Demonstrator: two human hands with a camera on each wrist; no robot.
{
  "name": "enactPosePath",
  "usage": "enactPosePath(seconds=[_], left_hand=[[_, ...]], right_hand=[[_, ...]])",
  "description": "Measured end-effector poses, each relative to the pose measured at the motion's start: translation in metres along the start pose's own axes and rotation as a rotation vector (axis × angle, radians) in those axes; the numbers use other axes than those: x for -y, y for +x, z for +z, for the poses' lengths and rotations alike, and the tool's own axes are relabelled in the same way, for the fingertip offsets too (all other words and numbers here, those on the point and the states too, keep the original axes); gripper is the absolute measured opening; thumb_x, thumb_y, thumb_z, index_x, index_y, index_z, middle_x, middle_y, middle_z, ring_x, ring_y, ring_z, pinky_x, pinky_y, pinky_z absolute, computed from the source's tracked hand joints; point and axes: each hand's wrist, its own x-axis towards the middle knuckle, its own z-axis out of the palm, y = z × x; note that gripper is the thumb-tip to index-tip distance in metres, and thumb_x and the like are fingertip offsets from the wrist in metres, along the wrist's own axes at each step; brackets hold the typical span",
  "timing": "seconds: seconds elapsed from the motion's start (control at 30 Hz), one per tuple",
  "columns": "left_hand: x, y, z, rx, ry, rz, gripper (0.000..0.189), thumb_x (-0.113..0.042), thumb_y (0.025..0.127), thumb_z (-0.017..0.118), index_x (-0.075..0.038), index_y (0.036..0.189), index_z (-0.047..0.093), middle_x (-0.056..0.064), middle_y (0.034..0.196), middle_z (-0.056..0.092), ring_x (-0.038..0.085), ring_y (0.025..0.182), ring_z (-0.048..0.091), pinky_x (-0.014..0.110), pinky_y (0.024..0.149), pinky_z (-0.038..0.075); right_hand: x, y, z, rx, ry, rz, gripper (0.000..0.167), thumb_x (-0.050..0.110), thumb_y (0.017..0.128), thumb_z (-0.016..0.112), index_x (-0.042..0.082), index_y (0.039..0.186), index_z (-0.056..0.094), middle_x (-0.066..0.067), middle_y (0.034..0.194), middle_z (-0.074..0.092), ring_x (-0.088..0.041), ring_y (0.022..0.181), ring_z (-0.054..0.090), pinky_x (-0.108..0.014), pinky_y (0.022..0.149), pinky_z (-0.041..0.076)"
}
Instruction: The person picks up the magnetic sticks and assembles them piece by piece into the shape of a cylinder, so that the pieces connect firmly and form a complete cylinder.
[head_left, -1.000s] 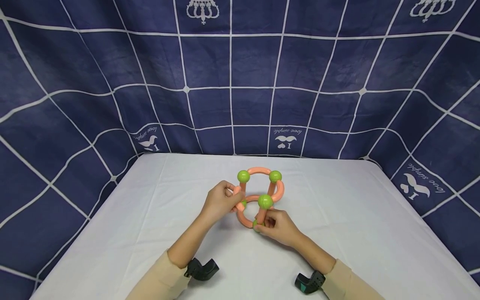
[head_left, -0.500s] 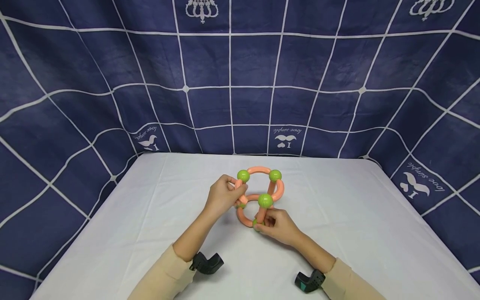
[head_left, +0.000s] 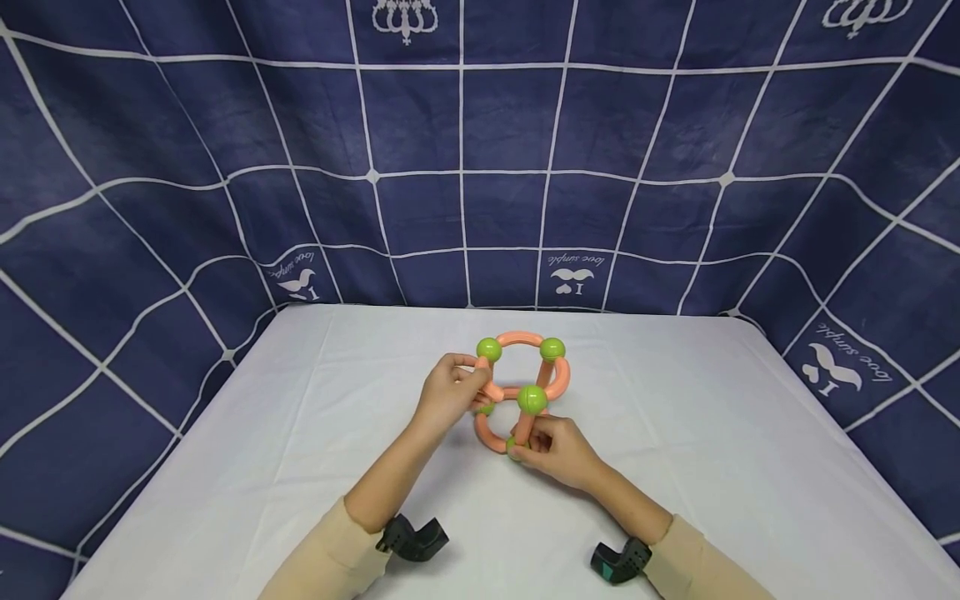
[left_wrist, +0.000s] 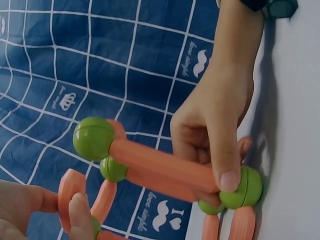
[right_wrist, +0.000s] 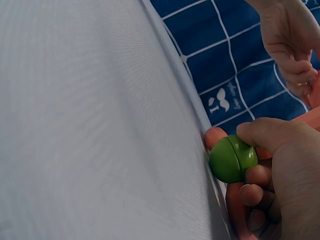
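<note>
A cube-like frame of orange rods and green balls stands mid-table in the head view. My left hand (head_left: pixel 446 396) pinches a curved orange rod (left_wrist: pixel 71 195) between thumb and fingers. One end of that rod lies right by the back left upper ball (head_left: pixel 489 348); its other end points toward the front upper ball (head_left: pixel 532 400), with a gap between. Low at the front, my right hand (head_left: pixel 562 454) grips the bottom green ball (right_wrist: pixel 231 160) and the foot of the straight upright rod (left_wrist: pixel 165 165). Its thumb presses that ball. The left hand partly hides the frame's left side.
White cloth (head_left: pixel 720 450) covers the table under the frame. Behind the table's back edge hangs a dark blue curtain (head_left: pixel 510 133) with white grid lines. Black devices are strapped at both wrists, the left device (head_left: pixel 412 537) hanging low over the cloth.
My left hand has shifted slightly right and away from me, turning the curved rod so that it lies up at the frame's upper left side. The right hand keeps its grip in place.
</note>
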Motion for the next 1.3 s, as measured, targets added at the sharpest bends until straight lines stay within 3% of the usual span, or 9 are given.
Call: enactPosePath(seconds=[0.27,0.53,0.9,1.3], left_hand=[[0.001,-0.007,0.005,0.023,-0.087,-0.009,0.043,-0.012,0.09,0.066,0.006,0.123,0.046,0.016,0.088,0.061,0.012,0.063,0.065,0.023,0.063,0.055],[0.003,-0.011,0.013,-0.013,-0.136,-0.004,0.046,-0.012,0.091,0.066,0.007,0.126,0.043,0.012,0.086,0.06,0.011,0.064,0.066,0.022,0.064,0.055],[0.005,-0.011,0.013,-0.019,-0.156,0.01,0.044,-0.01,0.09,0.066,0.007,0.124,0.044,0.013,0.087,0.06,0.012,0.065,0.066,0.023,0.066,0.055],[0.005,-0.009,0.008,-0.025,-0.143,0.019,0.044,-0.01,0.089,0.066,0.008,0.124,0.046,0.013,0.086,0.061,0.011,0.064,0.064,0.022,0.062,0.054]], right_hand=[[0.0,0.0,0.0,-0.006,0.012,-0.001,0.014,0.015,0.081,0.08,0.014,0.081,0.066,0.012,0.065,0.049,-0.002,0.056,0.043,-0.02,0.047,0.038],[0.007,0.001,0.0,-0.009,0.008,0.01,0.012,0.008,0.08,0.08,0.008,0.085,0.069,0.004,0.064,0.052,-0.004,0.056,0.043,-0.021,0.047,0.037],[0.0,0.0,0.0,-0.007,0.002,-0.019,0.024,0.017,0.081,0.08,0.016,0.072,0.058,0.013,0.063,0.047,-0.001,0.055,0.042,-0.02,0.046,0.036],[0.002,0.001,0.003,-0.019,-0.013,-0.007,0.027,0.006,0.078,0.081,0.009,0.069,0.057,0.003,0.06,0.049,-0.002,0.053,0.038,-0.018,0.047,0.032]])
